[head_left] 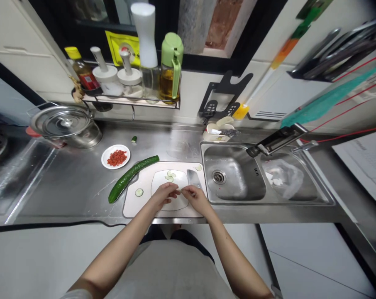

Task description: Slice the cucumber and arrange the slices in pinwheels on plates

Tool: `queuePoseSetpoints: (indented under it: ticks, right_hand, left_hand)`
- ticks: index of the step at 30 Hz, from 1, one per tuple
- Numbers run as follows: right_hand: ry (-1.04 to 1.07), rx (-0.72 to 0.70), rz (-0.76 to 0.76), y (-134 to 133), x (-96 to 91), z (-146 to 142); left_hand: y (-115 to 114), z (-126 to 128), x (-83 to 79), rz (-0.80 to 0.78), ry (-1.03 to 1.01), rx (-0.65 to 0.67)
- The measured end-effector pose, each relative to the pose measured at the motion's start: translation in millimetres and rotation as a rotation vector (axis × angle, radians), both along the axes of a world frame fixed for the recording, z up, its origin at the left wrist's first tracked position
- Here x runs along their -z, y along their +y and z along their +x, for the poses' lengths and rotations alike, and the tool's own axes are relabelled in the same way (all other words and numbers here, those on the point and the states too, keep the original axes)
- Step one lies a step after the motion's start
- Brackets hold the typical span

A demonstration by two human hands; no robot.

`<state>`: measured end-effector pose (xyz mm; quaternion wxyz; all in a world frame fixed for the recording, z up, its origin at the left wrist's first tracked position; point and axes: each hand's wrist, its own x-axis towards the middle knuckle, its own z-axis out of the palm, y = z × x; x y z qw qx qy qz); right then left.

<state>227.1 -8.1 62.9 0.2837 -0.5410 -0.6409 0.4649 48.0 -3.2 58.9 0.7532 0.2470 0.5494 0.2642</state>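
Note:
My left hand (165,195) and my right hand (194,197) meet above a white square plate (157,178), fingertips pinched together on a small pale cucumber slice (179,190), mostly hidden by the fingers. Several thin cucumber slices (170,177) lie in a curved pattern at the plate's far side. The plate rests on a pale cutting board (132,209). A knife (194,178) lies on the board right of the plate, its handle hidden behind my right hand. One round cucumber slice (139,192) sits on the board's left side. A whole cucumber (128,179) lies across the board's left edge.
A small plate (104,157) of red berries (116,158) stands behind the cucumber, near a cucumber end (134,139). A lidded steel pot (79,133) is at the back left. The double sink (238,199) and faucet (278,139) are on the right. A condiment rack (128,101) hangs above.

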Motion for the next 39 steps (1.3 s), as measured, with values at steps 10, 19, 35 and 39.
queuePoseSetpoints:
  ticks: [10, 19, 35, 39]
  right_hand:
    - [-0.024, 0.007, 0.009, -10.1, 17.8, 12.2]
    - [-0.194, 0.162, -0.052, -0.4, 46.8, 11.9]
    - [-0.738, 0.02, -0.156, 7.5, 42.8, -1.1]
    - [-0.721, 0.019, -0.116, 0.0, 44.9, 2.9]
  left_hand:
    - [-0.3, 15.8, 23.1, -0.075, -0.028, -0.014]
    - [12.8, 29.1, 51.2, 0.296, 0.182, -0.087]
    - [16.8, 32.1, 52.0, 0.739, 0.894, 0.352]
    - [12.2, 31.5, 56.0, 0.762, 0.953, 0.42]
